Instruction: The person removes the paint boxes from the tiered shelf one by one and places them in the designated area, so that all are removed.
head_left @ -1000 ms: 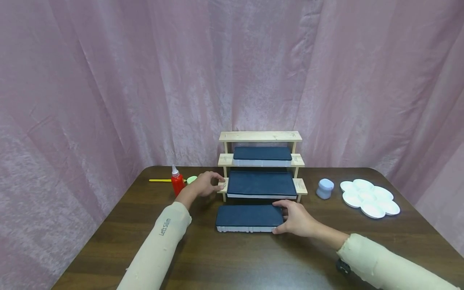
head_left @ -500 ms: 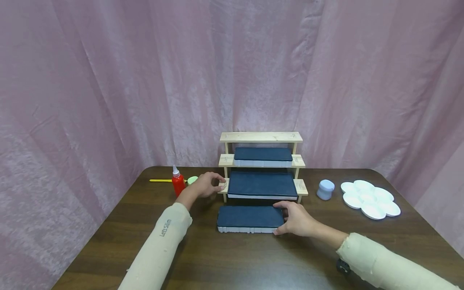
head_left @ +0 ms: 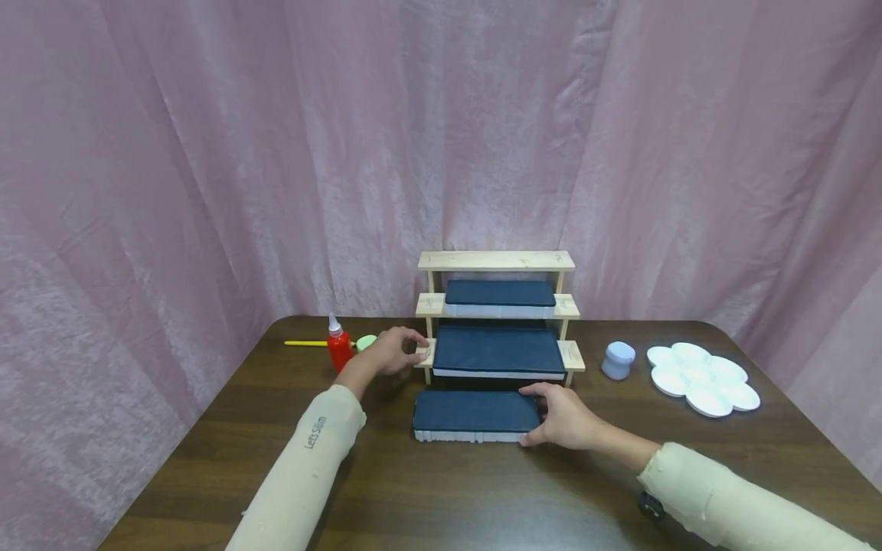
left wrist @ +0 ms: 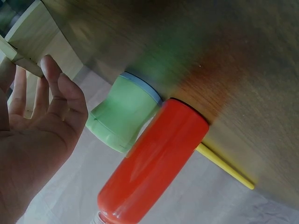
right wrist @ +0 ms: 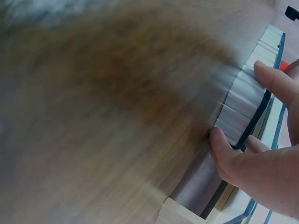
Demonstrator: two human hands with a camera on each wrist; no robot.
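A tiered wooden stand [head_left: 496, 261] is at the table's back, with a dark-lidded flat case on each of two steps, a thin one [head_left: 499, 293] above and a wider one [head_left: 498, 349] below. My left hand [head_left: 393, 350] pinches the left end of the lowest step; in the left wrist view the fingers [left wrist: 50, 70] meet the board's end. In front of the stand lies a flat white case [head_left: 475, 412] with a dark blue lid. My right hand [head_left: 563, 415] grips its right end, thumb on the near side, a finger at the far corner.
A red bottle [head_left: 339, 348] with a white nozzle, a pale green waisted cup [left wrist: 125, 109] and a yellow stick [head_left: 305, 343] are left of the stand. A light blue waisted cup [head_left: 617, 360] and a white flower-shaped palette [head_left: 703, 377] are on the right. A pink curtain [head_left: 344, 153] hangs behind.
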